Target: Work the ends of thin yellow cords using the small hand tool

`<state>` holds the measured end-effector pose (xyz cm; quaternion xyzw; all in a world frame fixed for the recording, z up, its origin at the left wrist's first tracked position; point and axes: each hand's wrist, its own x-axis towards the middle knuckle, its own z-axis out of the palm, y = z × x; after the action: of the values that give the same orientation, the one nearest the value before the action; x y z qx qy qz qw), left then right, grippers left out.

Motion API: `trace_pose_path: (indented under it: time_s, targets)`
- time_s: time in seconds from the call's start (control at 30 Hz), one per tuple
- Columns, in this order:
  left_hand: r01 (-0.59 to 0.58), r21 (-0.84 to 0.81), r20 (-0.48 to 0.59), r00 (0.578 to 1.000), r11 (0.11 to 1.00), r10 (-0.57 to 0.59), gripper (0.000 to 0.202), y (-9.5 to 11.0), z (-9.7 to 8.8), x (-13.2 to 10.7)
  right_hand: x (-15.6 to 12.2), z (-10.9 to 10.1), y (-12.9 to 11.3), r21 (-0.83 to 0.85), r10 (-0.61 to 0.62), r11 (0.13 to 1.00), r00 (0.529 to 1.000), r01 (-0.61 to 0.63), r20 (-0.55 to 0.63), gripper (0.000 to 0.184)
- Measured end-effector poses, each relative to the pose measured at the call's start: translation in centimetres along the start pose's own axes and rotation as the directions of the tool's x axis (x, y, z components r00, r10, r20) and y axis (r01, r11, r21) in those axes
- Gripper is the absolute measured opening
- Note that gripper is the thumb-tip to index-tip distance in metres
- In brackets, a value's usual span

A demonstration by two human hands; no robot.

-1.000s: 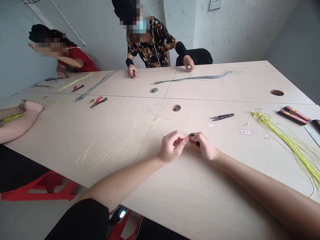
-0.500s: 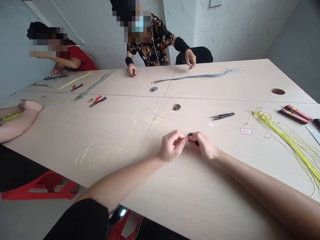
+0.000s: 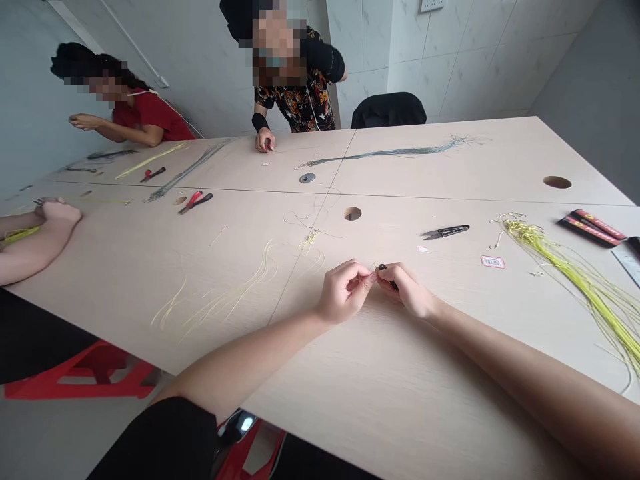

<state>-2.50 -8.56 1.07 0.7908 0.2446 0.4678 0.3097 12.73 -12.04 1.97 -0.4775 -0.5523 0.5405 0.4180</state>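
Head view: a pale, seamed tabletop [image 3: 350, 387] stands before a tiled wall [image 3: 463, 73]. In from its front edge, the left hand [image 3: 347, 291] pinches a tiny piece [image 3: 375, 267]; the right hand [image 3: 411, 291] clasps a black tool [image 3: 394, 285]. Yellow lines [image 3: 570, 272] lie toward the right edge.

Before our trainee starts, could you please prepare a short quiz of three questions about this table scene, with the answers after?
1. True or false: the snips with black handles lie on the table, touched by neither the left hand nor the right hand.

2. Which colour is the long bundle of strands at the right side of the picture?
A) blue-grey
B) yellow-green
C) red

3. Complete: the right hand holds a small ____ object, mostly hidden by the fingers.

Key: 1. True. 2. B, yellow-green. 3. black.
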Motion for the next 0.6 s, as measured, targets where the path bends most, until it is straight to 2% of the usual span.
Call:
trace_pose_path:
  time_s: [0.2, 0.27, 0.43, 0.6]
  targets:
    - [0.028, 0.013, 0.0, 1.0, 1.0, -0.028, 0.024, 0.0, 0.0, 0.0, -0.1, -0.4, 1.2, 0.191, 0.014, 0.982, 0.999, -0.008, -0.032, 0.035]
    - [0.045, 0.011, 0.005, 0.999, 0.999, -0.045, 0.025, 0.0, 0.0, 0.1, -0.1, -0.5, 1.8, 0.233, -0.002, 0.972, 0.996, 0.023, -0.089, 0.033]
    - [0.068, 0.003, 0.011, 0.998, 0.998, -0.068, 0.025, -0.1, 0.0, 0.1, -0.1, -0.7, 2.3, 0.096, -0.11, 0.985, 0.957, 0.14, -0.268, 0.029]
    - [0.064, 0.008, 0.029, 0.998, 0.998, -0.064, 0.025, -0.1, 0.0, 0.1, -0.1, -0.7, 1.9, 0.031, -0.123, 0.99, 0.946, 0.139, -0.298, 0.032]
